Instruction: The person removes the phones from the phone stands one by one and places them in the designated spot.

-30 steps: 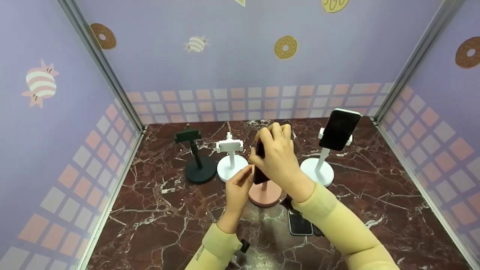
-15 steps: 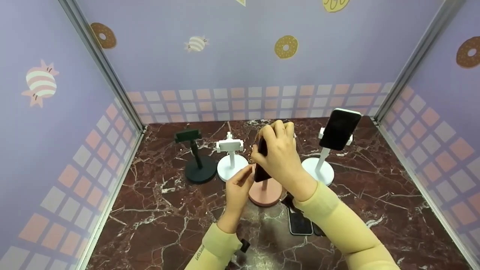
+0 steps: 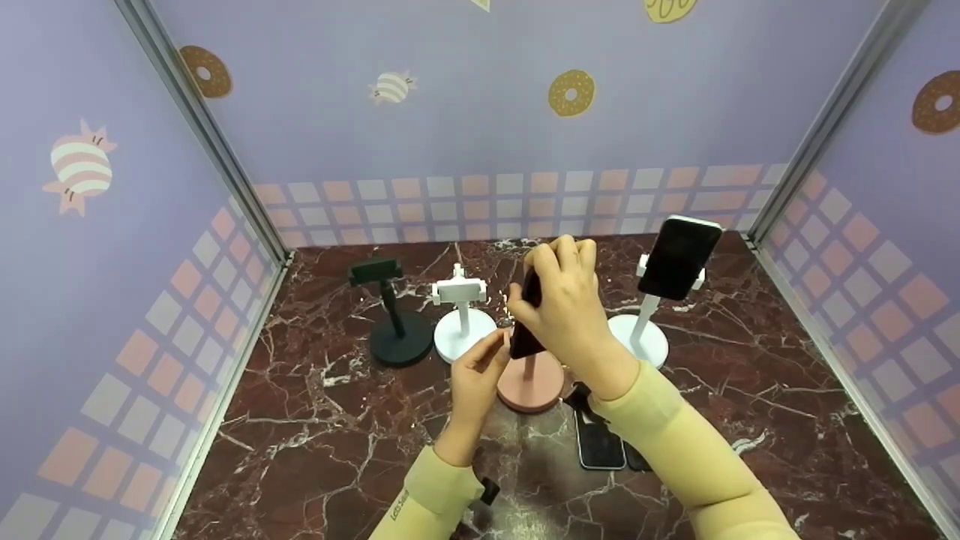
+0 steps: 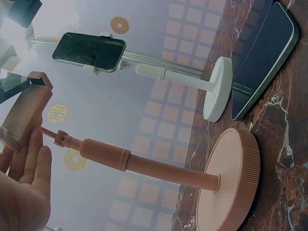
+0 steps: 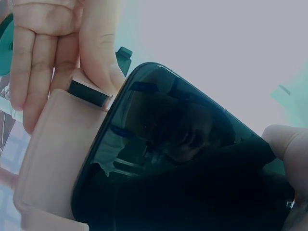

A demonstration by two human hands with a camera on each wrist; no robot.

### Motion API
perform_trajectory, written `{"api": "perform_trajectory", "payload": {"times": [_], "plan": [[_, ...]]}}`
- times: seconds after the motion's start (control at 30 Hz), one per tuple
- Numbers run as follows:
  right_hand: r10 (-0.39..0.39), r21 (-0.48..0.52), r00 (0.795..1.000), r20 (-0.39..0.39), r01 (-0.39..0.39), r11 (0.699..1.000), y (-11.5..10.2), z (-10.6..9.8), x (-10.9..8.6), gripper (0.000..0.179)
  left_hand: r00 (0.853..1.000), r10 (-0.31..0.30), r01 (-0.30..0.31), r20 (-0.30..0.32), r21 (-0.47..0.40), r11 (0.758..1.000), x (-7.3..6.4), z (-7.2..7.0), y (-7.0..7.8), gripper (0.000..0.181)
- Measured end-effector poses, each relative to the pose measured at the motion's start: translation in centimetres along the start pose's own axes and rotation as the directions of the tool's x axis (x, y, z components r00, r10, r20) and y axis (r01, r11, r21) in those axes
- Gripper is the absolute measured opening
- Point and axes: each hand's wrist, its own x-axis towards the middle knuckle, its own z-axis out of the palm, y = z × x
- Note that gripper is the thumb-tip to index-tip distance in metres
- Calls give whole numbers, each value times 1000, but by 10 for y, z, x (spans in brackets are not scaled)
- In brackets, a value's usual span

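In the head view, holding the dark phone (image 3: 526,341) with the right grip (image 3: 566,307), fingers bent over its upper part, probably to steer it from above. Pinching with the left grip (image 3: 474,382) right by the phone's lower left edge, on something too small to tell here. Set below the phone, between both grips: the pink stand (image 3: 530,384). Set beyond the left grip on the tabletop (image 3: 322,465): the near white stand (image 3: 463,322) and, farther left, the black stand (image 3: 397,337). To the right of the right grip: the far white stand (image 3: 636,341) with a mounted phone (image 3: 681,259). Below the right grip, partly behind the sleeve (image 3: 660,420): flat phones (image 3: 600,448), perhaps laid there for easy reach.

In the left wrist view, pinching the clamp (image 4: 26,110) of the pink stand at one end with the left grip, likely to steady or spread it.

In the right wrist view, gripping the phone by its edge, probably to keep fingers from between its back and the clamp. Overlapping the clamp, just beside the left grip's thumb; impossible to tell whether seated in it.
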Motion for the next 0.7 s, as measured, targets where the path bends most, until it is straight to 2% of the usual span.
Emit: {"api": "perform_trajectory", "payload": {"times": [0.23, 0.7], "plan": [[-3, 28, 1000, -16, 4, 1000, 2, -3, 2, 26, 1000, -20, 20, -6, -8, 1000, 0, 1, 1, 32], [-22, 30, 998, -50, 23, 999, 4, -9, 2, 25, 999, 35, -35, 5, -20, 999, 1, -1, -5, 30]]}}
